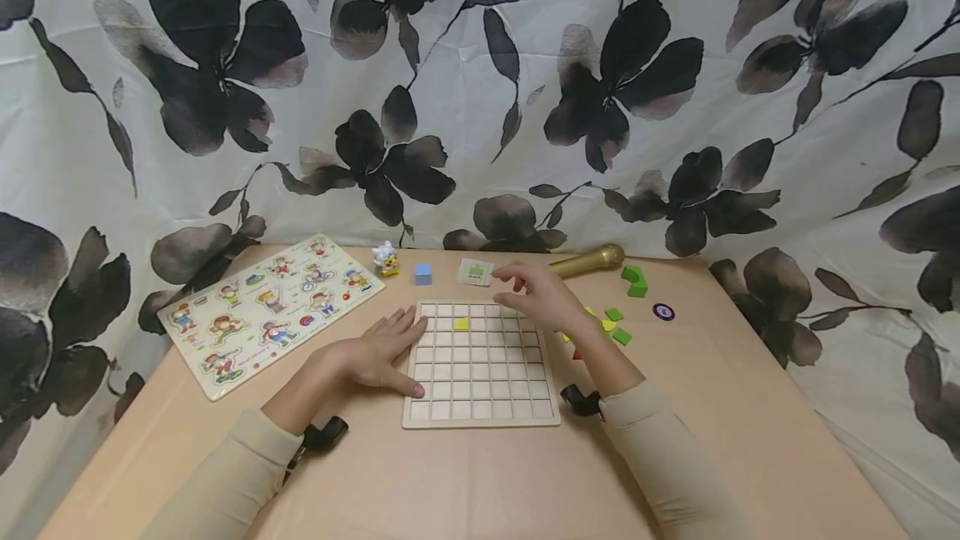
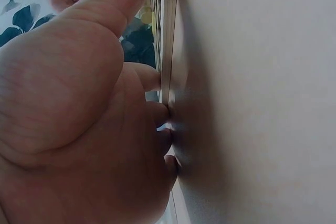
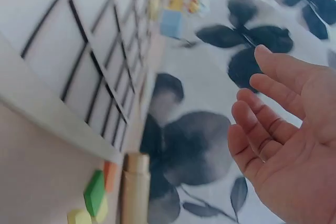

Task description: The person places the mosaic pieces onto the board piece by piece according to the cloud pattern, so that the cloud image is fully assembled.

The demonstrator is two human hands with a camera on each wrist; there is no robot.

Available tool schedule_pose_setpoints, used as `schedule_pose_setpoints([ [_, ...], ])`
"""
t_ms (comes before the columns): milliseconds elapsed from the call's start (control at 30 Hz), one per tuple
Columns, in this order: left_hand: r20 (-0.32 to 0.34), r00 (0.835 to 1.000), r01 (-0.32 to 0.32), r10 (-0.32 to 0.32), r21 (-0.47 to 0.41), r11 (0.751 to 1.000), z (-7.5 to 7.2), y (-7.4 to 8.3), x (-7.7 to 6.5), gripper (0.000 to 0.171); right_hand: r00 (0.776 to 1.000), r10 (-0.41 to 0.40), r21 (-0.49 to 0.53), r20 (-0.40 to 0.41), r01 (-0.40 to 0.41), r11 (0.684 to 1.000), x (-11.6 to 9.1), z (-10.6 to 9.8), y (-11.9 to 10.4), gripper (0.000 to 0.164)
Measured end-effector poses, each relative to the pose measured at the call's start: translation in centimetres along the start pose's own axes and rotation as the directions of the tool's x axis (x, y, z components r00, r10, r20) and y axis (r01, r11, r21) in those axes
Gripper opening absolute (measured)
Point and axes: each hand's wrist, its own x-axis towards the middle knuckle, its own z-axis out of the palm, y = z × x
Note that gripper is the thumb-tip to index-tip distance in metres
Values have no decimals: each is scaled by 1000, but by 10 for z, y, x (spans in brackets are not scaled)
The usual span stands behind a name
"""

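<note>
A pale wooden grid board (image 1: pixel 482 390) lies flat on the table, with one yellow piece (image 1: pixel 461 323) in an upper-left cell. My left hand (image 1: pixel 375 352) rests along the board's left side, fingers spread and the thumb at its edge. In the left wrist view, the fingertips of the left hand (image 2: pixel 79 98) meet the edge of the board. Over the board's upper right corner hovers my right hand (image 1: pixel 542 298). The right wrist view shows the right hand (image 3: pixel 294 129) with loosely bent fingers and nothing between them. A small printed card (image 1: pixel 474 272) lies just beyond its fingertips.
Green, yellow and red pieces (image 1: pixel 621 337) lie right of the board, partly behind the right forearm. Behind them are a gold microphone-like object (image 1: pixel 600 259), green blocks (image 1: pixel 634 282) and a dark round disc (image 1: pixel 663 312). A picture puzzle board (image 1: pixel 255 336), figurine (image 1: pixel 386 258) and blue cube (image 1: pixel 423 274) stand left.
</note>
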Motion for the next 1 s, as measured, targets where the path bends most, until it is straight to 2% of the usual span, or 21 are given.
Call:
schedule_pose_setpoints([
  [167, 0, 1000, 1, -1, 5, 1000, 1, -1, 1, 123, 994, 50, 67, -98, -44, 997, -13, -14, 10, 38],
  [267, -5, 1000, -1, 1, 8, 1000, 1, -1, 0, 123, 989, 87, 78, -122, -78, 994, -16, -16, 22, 36],
  [500, -15, 1000, 1, -1, -6, 1000, 4, -7, 2, 127, 978, 195, -35, -74, -198, 980, -18, -14, 50, 32],
  [667, -11, 1000, 13, -13, -2, 1000, 4, -6, 2, 125, 967, 253, -84, 16, -251, 964, -22, -12, 68, 34],
  [800, -1, 1000, 6, -6, 5, 1000, 2, -3, 0, 124, 968, 239, -99, 77, -231, 968, -24, -8, 79, 35],
  [1000, 1, 1000, -7, 7, -6, 1000, 1, -1, 0, 125, 986, 156, -191, 62, -142, 971, -21, 1, 89, 26],
])
